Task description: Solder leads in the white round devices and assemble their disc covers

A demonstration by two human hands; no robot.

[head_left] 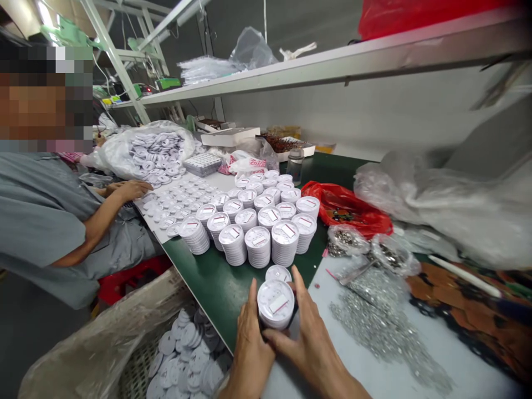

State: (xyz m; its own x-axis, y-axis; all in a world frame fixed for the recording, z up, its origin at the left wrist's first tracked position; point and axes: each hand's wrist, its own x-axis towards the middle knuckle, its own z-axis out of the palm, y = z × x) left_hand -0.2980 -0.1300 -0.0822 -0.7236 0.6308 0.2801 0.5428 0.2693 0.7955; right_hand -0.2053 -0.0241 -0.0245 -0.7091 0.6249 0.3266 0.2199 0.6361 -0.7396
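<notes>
A short stack of white round plastic discs (275,302), its top piece bearing a small white rectangle with a dark red edge, stands between my two hands at the table's front. My left hand (251,338) presses along its left side with the fingers pointing forward. My right hand (310,330) curves around the right side, its thumb across the front near the base. Just behind is another white disc (278,273), partly covered by the stack. Farther back, several tall stacks of the same discs (258,246) stand close together on the green tabletop (203,280).
Small clear parts (382,316) lie heaped at right, near bags of metal pieces (390,255) and a red plastic bag (349,208). A co-worker's hand (135,189) touches loose white discs (183,197) at left. Below sits a lined basket (137,352) of white discs. A shelf (291,72) runs overhead.
</notes>
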